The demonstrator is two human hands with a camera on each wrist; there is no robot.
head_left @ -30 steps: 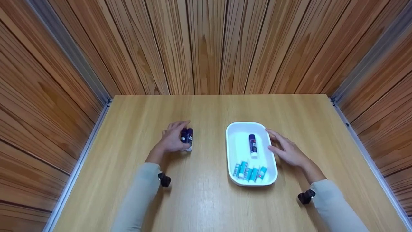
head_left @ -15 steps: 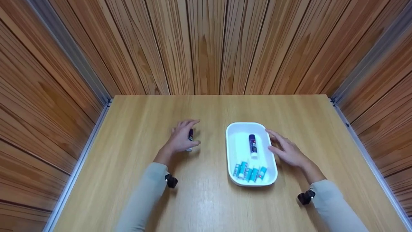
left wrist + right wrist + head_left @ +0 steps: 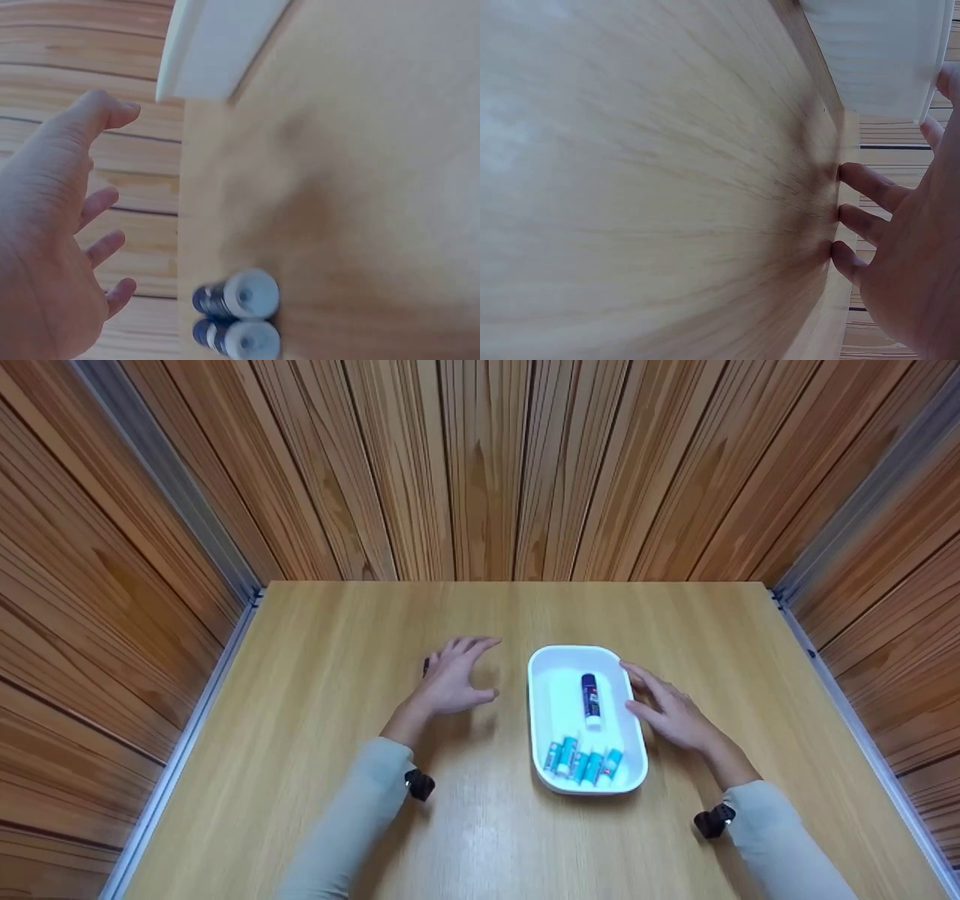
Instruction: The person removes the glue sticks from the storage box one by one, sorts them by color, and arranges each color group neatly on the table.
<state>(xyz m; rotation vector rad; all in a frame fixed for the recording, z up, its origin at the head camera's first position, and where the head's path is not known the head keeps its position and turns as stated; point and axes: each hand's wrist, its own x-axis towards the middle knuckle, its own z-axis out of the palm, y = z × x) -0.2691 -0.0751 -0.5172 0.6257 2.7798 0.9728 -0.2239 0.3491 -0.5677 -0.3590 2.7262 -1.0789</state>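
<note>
My left hand (image 3: 455, 679) hovers over the table left of the white tray, fingers spread and holding nothing. Behind it lie two dark blue glue sticks (image 3: 214, 301) with white ends, side by side on the table in the left wrist view. In the head view the hand hides them except for a dark tip (image 3: 426, 666). My right hand (image 3: 675, 716) touches the right rim of the white tray (image 3: 534, 712) with thumb and forefinger; its other fingertips rest on the table in the right wrist view. Inside the tray lies one dark blue glue stick (image 3: 591, 701).
Several smaller teal and white glue sticks (image 3: 581, 761) lie at the near end of the tray. The wooden table (image 3: 480, 825) is bounded by panelled walls (image 3: 480, 472) at the back and both sides. Black wrist cameras (image 3: 420, 785) sit on both sleeves.
My left hand has moved right, away from the two dark glue sticks, toward the tray, and its fingers have opened wider. The right hand and the tray have stayed put.
</note>
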